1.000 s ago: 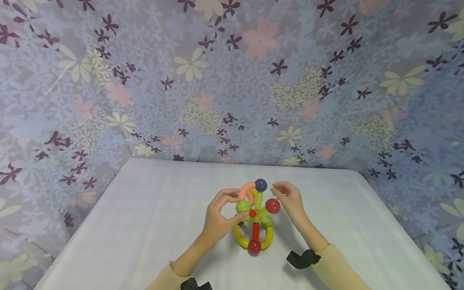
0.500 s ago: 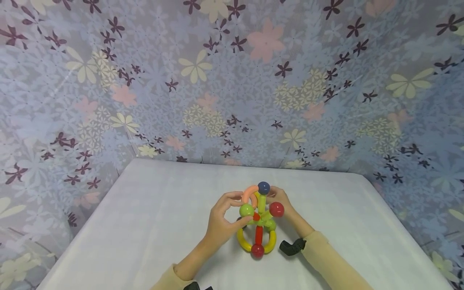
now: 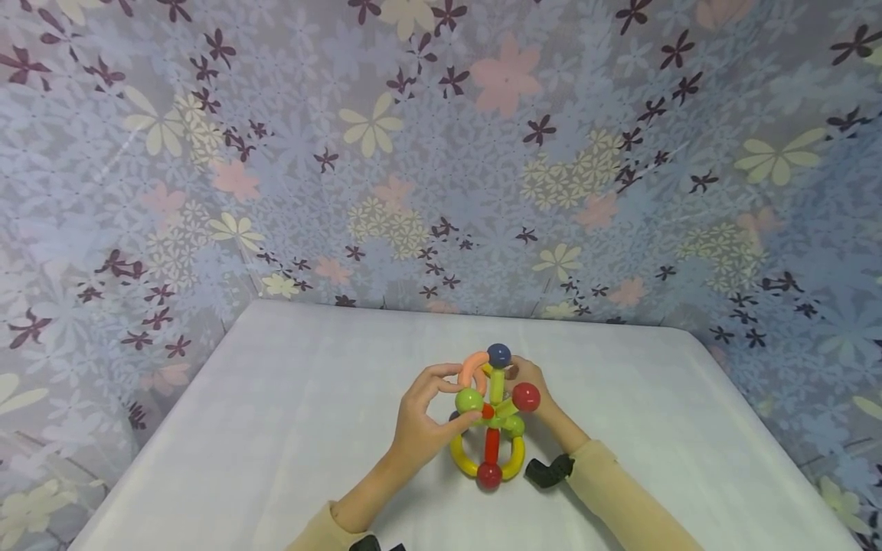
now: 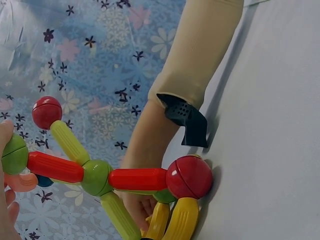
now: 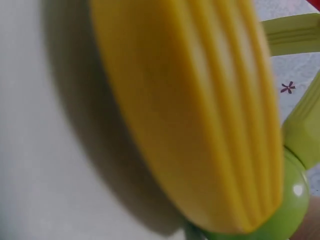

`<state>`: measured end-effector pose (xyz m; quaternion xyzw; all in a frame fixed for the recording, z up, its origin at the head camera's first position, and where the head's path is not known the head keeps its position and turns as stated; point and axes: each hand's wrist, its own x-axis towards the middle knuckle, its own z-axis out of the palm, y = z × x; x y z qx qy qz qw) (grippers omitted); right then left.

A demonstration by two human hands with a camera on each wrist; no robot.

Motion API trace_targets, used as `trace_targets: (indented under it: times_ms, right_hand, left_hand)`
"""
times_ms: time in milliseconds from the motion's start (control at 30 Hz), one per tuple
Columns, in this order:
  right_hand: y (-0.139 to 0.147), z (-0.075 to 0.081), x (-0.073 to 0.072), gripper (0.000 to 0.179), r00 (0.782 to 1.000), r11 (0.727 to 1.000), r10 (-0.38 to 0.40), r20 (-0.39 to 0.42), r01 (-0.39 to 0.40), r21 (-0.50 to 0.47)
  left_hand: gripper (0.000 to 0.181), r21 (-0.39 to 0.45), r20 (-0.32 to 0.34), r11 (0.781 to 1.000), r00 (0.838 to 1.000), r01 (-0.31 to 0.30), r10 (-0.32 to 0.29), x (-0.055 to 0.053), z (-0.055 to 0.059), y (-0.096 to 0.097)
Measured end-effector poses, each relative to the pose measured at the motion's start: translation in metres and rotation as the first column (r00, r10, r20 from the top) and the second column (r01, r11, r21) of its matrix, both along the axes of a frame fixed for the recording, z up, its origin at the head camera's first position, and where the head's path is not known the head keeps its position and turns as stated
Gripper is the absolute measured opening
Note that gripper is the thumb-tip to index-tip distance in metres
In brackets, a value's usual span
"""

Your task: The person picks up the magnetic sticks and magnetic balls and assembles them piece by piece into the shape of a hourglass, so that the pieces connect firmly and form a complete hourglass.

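Observation:
A ball-and-rod construction toy (image 3: 492, 448) stands on the white table, with yellow curved rods at its base and a blue ball (image 3: 499, 355) on top. My left hand (image 3: 422, 421) grips its left side, thumb by the green ball (image 3: 469, 399) and fingers at the peach curved rod (image 3: 472, 368). From the right, my right hand (image 3: 534, 386) reaches behind the toy, near the blue ball and the red ball (image 3: 527, 396). Its fingertips are partly hidden; I cannot tell whether they pinch a piece. The right wrist view is filled by a yellow curved rod (image 5: 195, 115) and a green ball (image 5: 280, 200).
The white-covered table (image 3: 310, 383) extends around the toy, backed by a floral cloth (image 3: 441, 191). A black wrist mount (image 3: 549, 471) hangs from the right sleeve (image 3: 613, 490), just right of the toy's base.
My right hand has moved left and in behind the toy from its place beside the blue ball. My left hand keeps its grip; the toy stays nearly in place.

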<state>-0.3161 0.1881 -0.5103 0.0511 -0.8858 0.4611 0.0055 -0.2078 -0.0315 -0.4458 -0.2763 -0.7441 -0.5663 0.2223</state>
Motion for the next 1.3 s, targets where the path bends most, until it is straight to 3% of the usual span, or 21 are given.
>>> trace_targets:
  times_ms: [100,200,400,533,667,833,900,1033,1167,1300]
  right_hand:
    - [0.002,0.012,0.007,0.038,0.993,0.987,-0.105,0.048,0.098,0.131]
    - [0.008,0.022,0.014,0.035,0.989,0.971,-0.139,0.059,0.124,0.204]
    - [0.032,0.031,0.022,0.036,0.98,0.986,-0.146,0.137,0.133,0.099]
    - [0.04,0.052,0.027,0.048,0.964,0.991,-0.12,0.238,0.132,-0.034]
    - [0.04,0.079,0.035,0.056,0.966,0.974,-0.054,0.252,0.107,-0.201]
    - [0.033,0.11,0.054,0.059,0.975,0.941,-0.027,0.219,0.099,-0.325]
    - [0.028,0.12,0.062,0.059,0.978,0.935,-0.025,0.208,0.097,-0.342]
    - [0.021,0.132,0.078,0.055,0.986,0.948,0.0,0.166,0.053,-0.315]
    - [0.018,0.136,0.088,0.05,0.992,0.962,0.023,0.122,0.011,-0.271]
    - [0.017,0.137,0.091,0.048,0.992,0.969,0.037,0.119,-0.007,-0.245]
  left_hand:
    - [0.027,-0.003,-0.021,1.0,1.0,0.011,-0.011,0.0,0.0,0.001]
    - [0.028,-0.006,-0.028,1.0,0.999,0.017,-0.018,0.0,0.0,0.002]
    - [0.029,-0.001,-0.04,1.0,0.999,0.018,-0.018,0.0,0.001,0.004]
    - [0.028,0.002,-0.041,1.0,0.999,0.015,-0.015,-0.001,-0.002,0.002]
    - [0.028,0.004,-0.053,1.0,0.998,0.012,-0.012,-0.001,-0.001,0.001]
    - [0.03,0.003,-0.043,1.0,0.999,0.013,-0.013,0.0,0.001,0.001]
    - [0.03,0.006,-0.04,1.0,0.999,0.016,-0.015,0.001,0.003,0.001]
    - [0.029,0.01,-0.045,1.0,0.999,0.026,-0.026,0.009,0.015,0.0]
    - [0.028,0.013,-0.058,0.999,0.998,0.035,-0.034,0.016,0.028,0.0]
    - [0.028,0.019,-0.057,0.999,0.998,0.038,-0.037,0.018,0.031,0.001]
